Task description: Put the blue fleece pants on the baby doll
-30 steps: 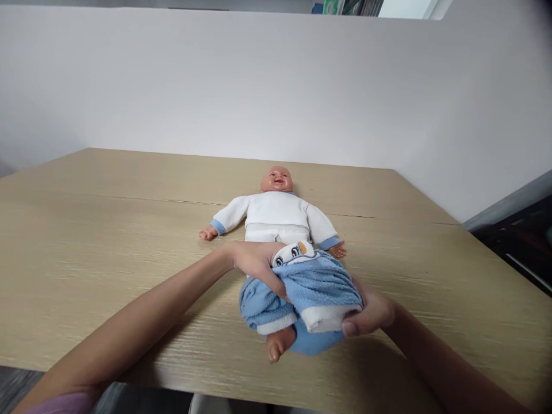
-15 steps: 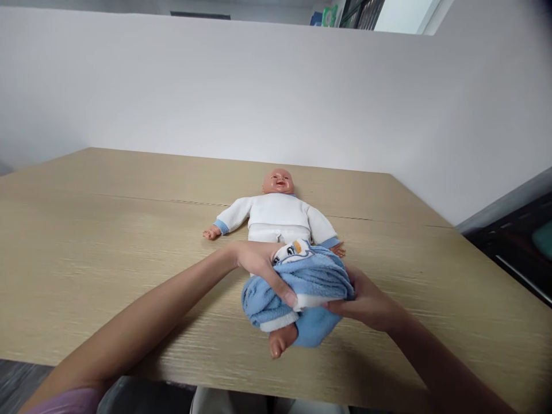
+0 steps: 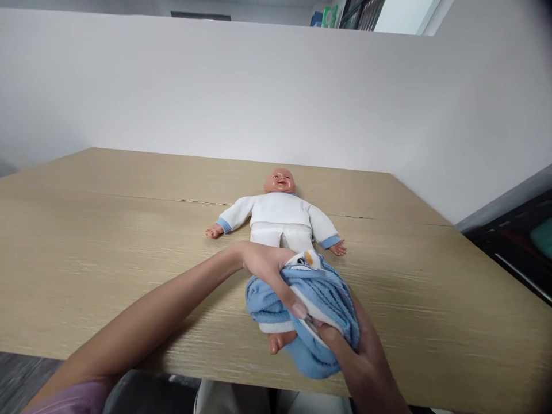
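Observation:
A baby doll (image 3: 280, 215) in a white top lies on its back on the wooden table (image 3: 107, 247), head away from me. Bunched blue trousers (image 3: 319, 293) with a white cuff and an embroidered face cover its legs. One bare foot (image 3: 276, 340) sticks out near the table's front edge. My left hand (image 3: 267, 270) grips the trousers on the left side, thumb pressed into the cloth. My right hand (image 3: 349, 339) is closed on the trousers' white cuff from below and to the right.
A white partition wall (image 3: 215, 86) stands behind the table. A dark surface (image 3: 517, 241) lies to the right past the table's edge. The table's front edge runs just below the doll's foot.
My right hand has shifted lower and turned under the trousers, pulling the cuff toward me. The embroidered face has slid down the doll's legs. My left hand has stayed on the cloth.

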{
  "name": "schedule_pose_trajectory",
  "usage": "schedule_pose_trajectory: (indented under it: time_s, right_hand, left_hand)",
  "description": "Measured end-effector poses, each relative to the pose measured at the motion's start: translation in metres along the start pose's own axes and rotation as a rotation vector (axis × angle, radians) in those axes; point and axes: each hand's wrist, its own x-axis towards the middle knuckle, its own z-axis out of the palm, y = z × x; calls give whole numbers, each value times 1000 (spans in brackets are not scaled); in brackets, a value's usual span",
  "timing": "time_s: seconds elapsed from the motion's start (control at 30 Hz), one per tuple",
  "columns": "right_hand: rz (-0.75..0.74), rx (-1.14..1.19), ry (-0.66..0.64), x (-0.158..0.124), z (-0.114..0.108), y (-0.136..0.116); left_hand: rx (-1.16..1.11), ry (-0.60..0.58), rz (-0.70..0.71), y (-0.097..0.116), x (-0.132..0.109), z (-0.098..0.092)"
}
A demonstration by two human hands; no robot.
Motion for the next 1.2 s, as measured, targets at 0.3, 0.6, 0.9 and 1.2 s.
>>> schedule_pose_trajectory:
  time_s: [0.3, 0.6, 0.9, 1.2]
  right_hand:
    - [7, -143, 174, -32, 25, 25]
    - [-362, -601, 306, -13, 1, 34]
    - [-181, -509, 177, -14, -12, 63]
    - [-147, -115, 234, -5, -11, 72]
  left_hand:
    - [605, 216, -202, 18, 1, 25]
    - [1047, 366, -597, 25, 7, 52]
    - [1034, 378, -551, 8, 11, 51]
    - [574, 557, -315, 17, -1, 49]
